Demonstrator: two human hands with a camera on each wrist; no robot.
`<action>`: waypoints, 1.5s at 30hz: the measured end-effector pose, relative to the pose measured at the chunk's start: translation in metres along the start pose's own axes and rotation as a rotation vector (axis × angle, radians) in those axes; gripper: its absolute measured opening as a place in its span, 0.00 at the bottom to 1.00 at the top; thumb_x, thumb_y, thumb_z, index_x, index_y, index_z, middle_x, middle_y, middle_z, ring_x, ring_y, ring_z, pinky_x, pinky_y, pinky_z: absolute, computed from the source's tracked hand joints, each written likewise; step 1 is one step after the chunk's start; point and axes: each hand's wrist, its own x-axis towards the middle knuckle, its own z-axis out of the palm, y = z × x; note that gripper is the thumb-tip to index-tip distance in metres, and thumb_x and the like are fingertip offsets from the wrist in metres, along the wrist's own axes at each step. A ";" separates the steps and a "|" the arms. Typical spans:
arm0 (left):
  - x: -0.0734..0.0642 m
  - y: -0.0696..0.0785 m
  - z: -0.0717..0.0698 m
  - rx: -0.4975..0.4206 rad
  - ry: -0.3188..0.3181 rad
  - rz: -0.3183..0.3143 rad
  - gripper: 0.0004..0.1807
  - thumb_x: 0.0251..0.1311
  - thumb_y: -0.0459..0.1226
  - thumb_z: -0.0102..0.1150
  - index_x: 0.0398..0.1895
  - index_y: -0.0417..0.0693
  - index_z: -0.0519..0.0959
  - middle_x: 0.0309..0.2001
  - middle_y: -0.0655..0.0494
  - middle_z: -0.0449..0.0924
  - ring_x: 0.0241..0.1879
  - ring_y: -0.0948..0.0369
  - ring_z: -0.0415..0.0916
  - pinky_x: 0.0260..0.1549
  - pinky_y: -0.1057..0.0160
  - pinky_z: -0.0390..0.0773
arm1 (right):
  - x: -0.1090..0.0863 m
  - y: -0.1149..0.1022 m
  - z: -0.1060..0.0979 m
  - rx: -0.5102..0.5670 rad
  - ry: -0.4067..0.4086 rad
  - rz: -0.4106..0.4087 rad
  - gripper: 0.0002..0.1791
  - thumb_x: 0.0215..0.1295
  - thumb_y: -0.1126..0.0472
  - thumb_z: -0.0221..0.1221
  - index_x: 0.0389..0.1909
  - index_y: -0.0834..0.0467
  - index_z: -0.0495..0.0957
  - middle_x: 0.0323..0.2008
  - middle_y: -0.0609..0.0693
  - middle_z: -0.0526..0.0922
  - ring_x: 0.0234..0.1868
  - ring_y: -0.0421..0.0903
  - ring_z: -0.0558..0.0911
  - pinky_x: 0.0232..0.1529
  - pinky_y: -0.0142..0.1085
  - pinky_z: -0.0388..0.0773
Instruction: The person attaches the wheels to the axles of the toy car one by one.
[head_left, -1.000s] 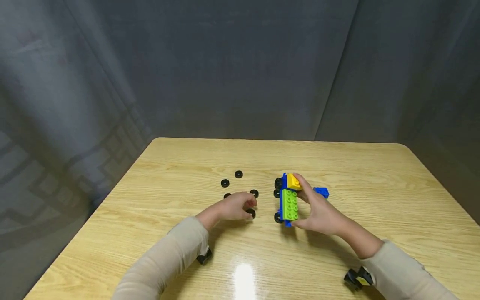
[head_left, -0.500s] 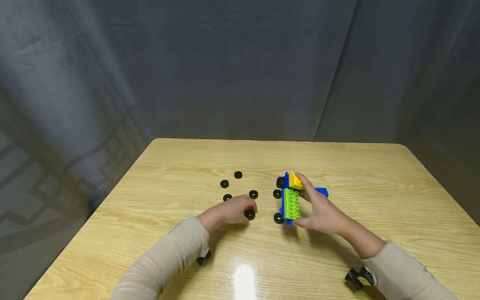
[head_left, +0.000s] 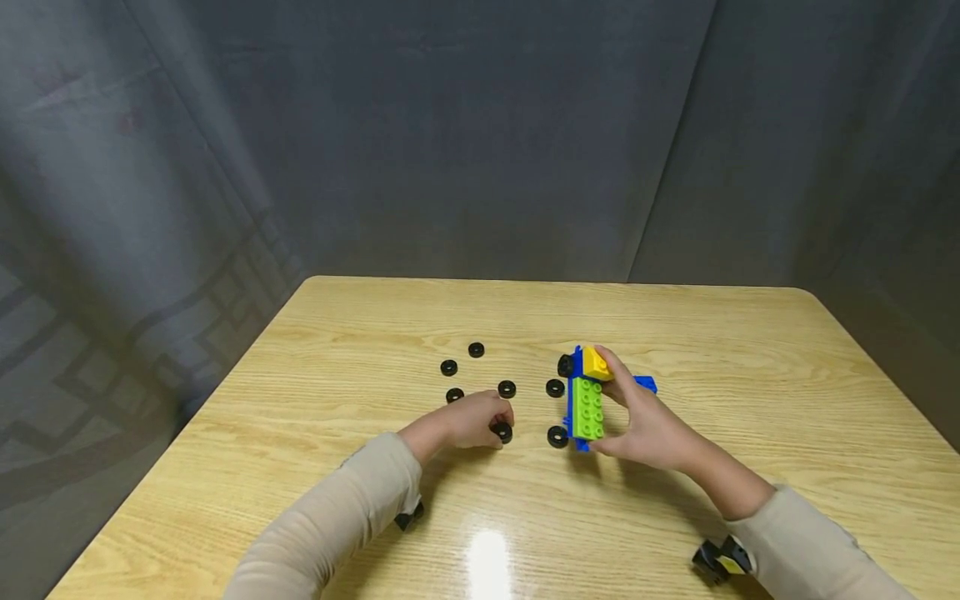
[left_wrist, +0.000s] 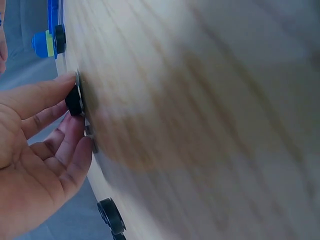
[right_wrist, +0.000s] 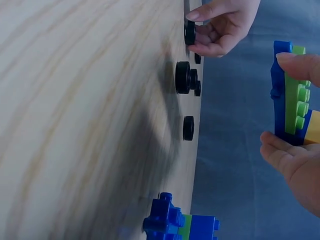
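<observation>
In the head view my left hand (head_left: 480, 419) is low over the table, pinching a small black toy wheel (head_left: 504, 432) between thumb and fingers. The left wrist view shows this wheel (left_wrist: 73, 101) at the fingertips, right at the tabletop. My right hand (head_left: 645, 417) grips a brick-built toy truck (head_left: 587, 408) by its two ends, above the table. The truck has a blue base, a green studded brick and a yellow sloped brick. A black wheel (head_left: 566, 365) sits at its yellow end. The right palm and fingers hide part of that end in the right wrist view.
Several loose black wheels lie about the left hand, among them a far wheel (head_left: 476, 350). Two more, one a near wheel (head_left: 557, 437), lie left of the truck. Behind the right hand is a blue brick piece (head_left: 647, 383), with green showing in the right wrist view.
The truck and right hand have shifted slightly right, showing more of the near wheel on the table. The left hand stays almost in place; the wheel at its fingertips has shifted slightly.
</observation>
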 end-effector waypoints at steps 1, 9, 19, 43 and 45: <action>0.000 0.000 0.000 -0.003 0.002 0.002 0.12 0.45 0.34 0.63 0.35 0.49 0.74 0.34 0.61 0.68 0.36 0.65 0.68 0.38 0.69 0.68 | 0.000 0.001 0.000 0.000 0.001 0.001 0.62 0.33 0.70 0.68 0.65 0.50 0.35 0.58 0.68 0.55 0.53 0.60 0.66 0.49 0.51 0.63; -0.003 -0.005 0.002 -0.080 0.053 0.025 0.11 0.47 0.36 0.62 0.34 0.47 0.73 0.33 0.60 0.68 0.34 0.64 0.68 0.36 0.69 0.69 | -0.001 0.003 0.001 0.000 -0.004 0.000 0.62 0.34 0.69 0.69 0.65 0.50 0.35 0.59 0.67 0.53 0.53 0.59 0.67 0.49 0.51 0.64; -0.007 -0.002 -0.002 -0.154 0.118 0.089 0.14 0.47 0.36 0.62 0.37 0.46 0.72 0.34 0.59 0.71 0.36 0.64 0.70 0.38 0.70 0.70 | 0.000 0.004 0.002 -0.005 -0.011 0.001 0.63 0.33 0.68 0.69 0.65 0.50 0.35 0.59 0.67 0.53 0.53 0.58 0.67 0.50 0.50 0.63; -0.011 0.030 -0.004 -0.364 0.221 0.170 0.14 0.50 0.36 0.59 0.41 0.45 0.72 0.38 0.59 0.69 0.36 0.66 0.70 0.36 0.72 0.70 | -0.001 0.004 0.004 -0.012 0.003 0.007 0.63 0.33 0.68 0.69 0.65 0.49 0.34 0.57 0.69 0.56 0.51 0.59 0.68 0.49 0.50 0.64; -0.011 0.032 -0.004 -0.379 0.229 0.174 0.14 0.50 0.36 0.59 0.41 0.45 0.72 0.38 0.59 0.69 0.36 0.66 0.70 0.36 0.71 0.70 | -0.002 0.004 0.005 -0.012 0.005 0.002 0.63 0.33 0.68 0.69 0.65 0.49 0.34 0.56 0.69 0.57 0.51 0.59 0.68 0.49 0.49 0.64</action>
